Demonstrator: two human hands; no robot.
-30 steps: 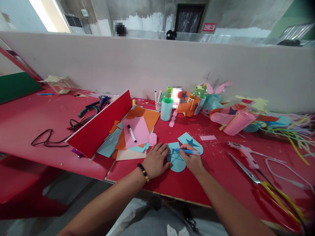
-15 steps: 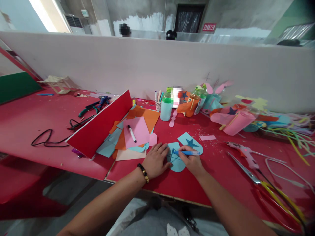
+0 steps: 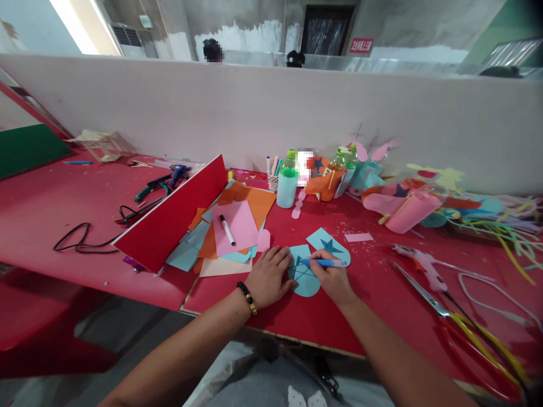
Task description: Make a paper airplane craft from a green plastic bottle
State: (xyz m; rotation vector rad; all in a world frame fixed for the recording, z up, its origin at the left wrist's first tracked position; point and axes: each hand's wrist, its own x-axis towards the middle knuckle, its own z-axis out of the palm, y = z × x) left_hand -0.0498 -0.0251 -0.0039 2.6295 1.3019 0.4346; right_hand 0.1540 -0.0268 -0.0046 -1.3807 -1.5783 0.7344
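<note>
In my right hand (image 3: 333, 281) is a blue marker (image 3: 327, 263), gripped with its tip on a light blue paper piece (image 3: 307, 287) that has one rounded end. Blue lines of a star, partly coloured in, show on that paper. Lying flat, my left hand (image 3: 270, 277) presses on the paper's left edge with fingers stretched out. Just behind, a second light blue piece (image 3: 313, 239) bears a filled blue star (image 3: 331, 247). Beyond my left fingers is a small pink paper piece (image 3: 263, 241).
Left of my hands, a white marker (image 3: 228, 230) lies on stacked coloured paper (image 3: 250, 217) beside an upright red board (image 3: 173, 215). Large scissors (image 3: 428, 297) and a pink glue gun (image 3: 424, 268) lie at right. A blue-wrapped bottle (image 3: 287, 186) and paper-decorated bottles (image 3: 413, 210) stand or lie behind.
My right hand and the blue marker have shifted very slightly to the right over the paper. My left hand stays in place.
</note>
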